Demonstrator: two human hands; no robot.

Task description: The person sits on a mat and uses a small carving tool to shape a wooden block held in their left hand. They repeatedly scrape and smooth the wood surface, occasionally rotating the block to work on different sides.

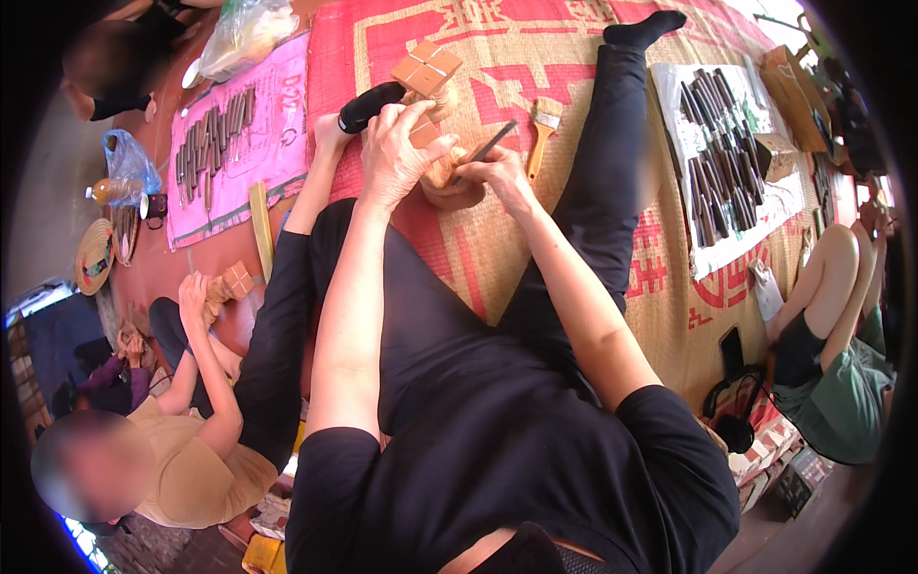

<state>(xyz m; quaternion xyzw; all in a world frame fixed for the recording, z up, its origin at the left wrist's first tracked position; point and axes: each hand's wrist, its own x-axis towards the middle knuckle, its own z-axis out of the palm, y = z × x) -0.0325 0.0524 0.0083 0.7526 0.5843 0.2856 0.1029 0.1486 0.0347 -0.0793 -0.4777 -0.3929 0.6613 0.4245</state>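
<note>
Between my legs lies a light-brown wooden carving (442, 172), with a square block (427, 69) at its far end marked by a pale cross. My left hand (394, 153) grips the carving from its left side, thumb bent over toward the near part. In my right hand (499, 178) is a slim dark carving chisel (496, 139), closed in the fingers against the carving's right side. The chisel's far end points up and right, and its working tip is hidden by my fingers and the wood. A flat paintbrush (543, 134) with a wooden handle lies just right of the carving.
A red and straw mat (497, 277) lies under me. Rows of chisels rest on a pink sheet (287, 143) at left and on a white sheet (703, 260) at right. A person (206, 469) at left holds another carving (229, 284). Someone else sits at right.
</note>
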